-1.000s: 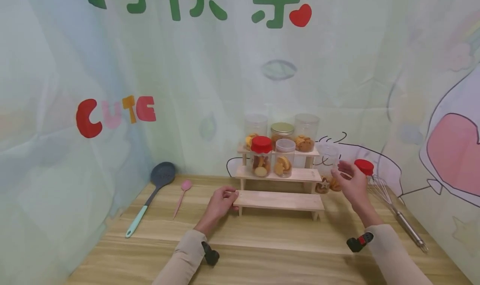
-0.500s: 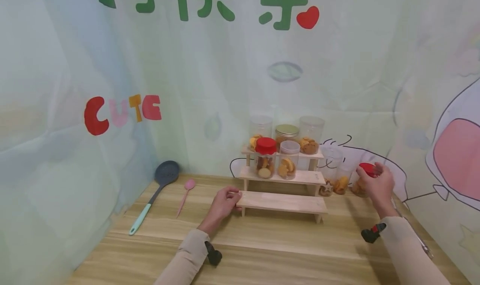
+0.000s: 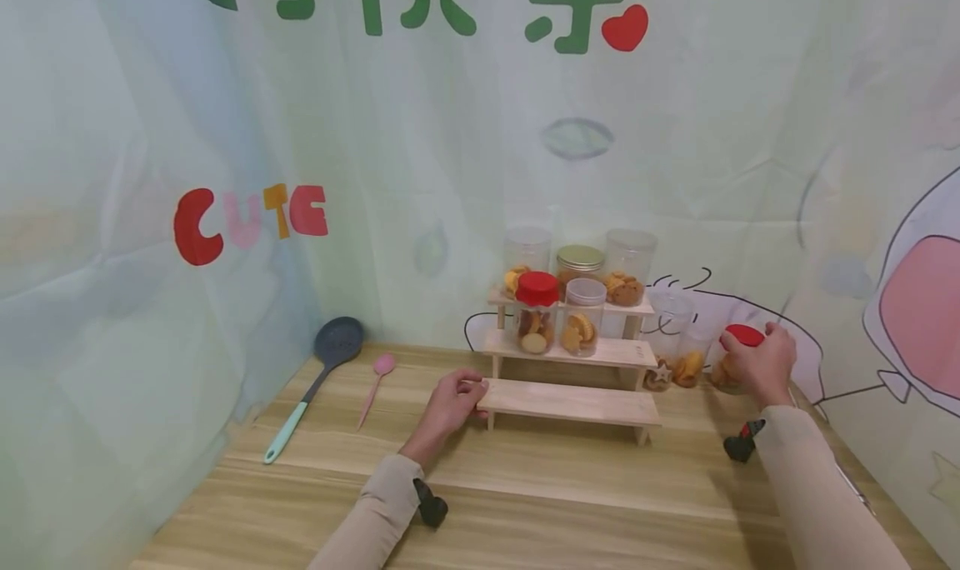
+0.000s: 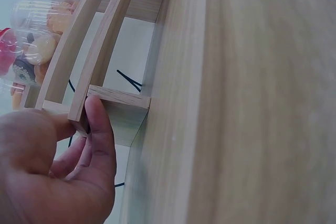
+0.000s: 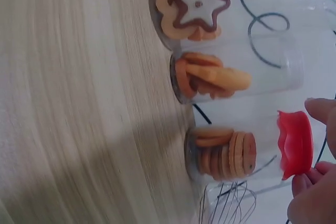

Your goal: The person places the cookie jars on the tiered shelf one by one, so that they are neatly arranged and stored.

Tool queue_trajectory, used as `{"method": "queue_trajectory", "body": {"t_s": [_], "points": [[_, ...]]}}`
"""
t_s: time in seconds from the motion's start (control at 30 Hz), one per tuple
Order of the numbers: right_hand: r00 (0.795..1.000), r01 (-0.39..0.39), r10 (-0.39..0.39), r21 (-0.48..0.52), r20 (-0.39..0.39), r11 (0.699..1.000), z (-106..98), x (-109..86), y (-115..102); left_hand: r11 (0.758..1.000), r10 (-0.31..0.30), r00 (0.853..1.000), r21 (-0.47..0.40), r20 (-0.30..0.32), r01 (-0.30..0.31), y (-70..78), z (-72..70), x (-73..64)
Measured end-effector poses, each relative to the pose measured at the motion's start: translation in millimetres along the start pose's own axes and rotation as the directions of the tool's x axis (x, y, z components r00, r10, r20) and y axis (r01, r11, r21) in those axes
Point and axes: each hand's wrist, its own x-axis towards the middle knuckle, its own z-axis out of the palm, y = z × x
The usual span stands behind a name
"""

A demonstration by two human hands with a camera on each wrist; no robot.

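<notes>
My left hand (image 3: 453,403) pinches the left end of the lowest board of a three-step wooden shelf (image 3: 570,402); the left wrist view shows thumb and fingers on both faces of that board (image 4: 100,61). At the right, my right hand (image 3: 767,366) holds a cookie jar by its red lid (image 5: 295,144), fingers at opposite sides of the rim. This jar (image 5: 223,153) stands upright on the table with round cookies inside. Beside it are a narrower clear jar (image 5: 226,77) of cookies and a jar with a star-shaped cookie (image 5: 198,4).
Several cookie jars stand on the upper steps, among them a red-lidded jar (image 3: 536,316) and a gold-lidded one (image 3: 580,260). A skimmer (image 3: 337,345) and a pink spoon (image 3: 382,366) lie left on the table (image 3: 540,487). A whisk (image 5: 231,203) lies beside the held jar.
My right hand has moved right, away from the clear jars, and taken the red-lidded jar by its lid. My left hand stays at the shelf. The head view has shifted slightly.
</notes>
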Motion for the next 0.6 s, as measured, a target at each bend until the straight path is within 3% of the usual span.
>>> {"method": "queue_trajectory", "body": {"t_s": [0.33,0.6], "points": [[0.996,-0.061,0.065,-0.061,0.066,0.996,-6.6,7.0,5.7,1.000,0.003,1.000,0.004,0.017,-0.003,-0.9,0.2,0.8],[0.996,-0.049,0.053,-0.053,0.078,0.997,-5.5,8.2,7.2,1.000,-0.020,1.000,0.000,0.001,0.020,-1.0,-0.6,2.0]]}}
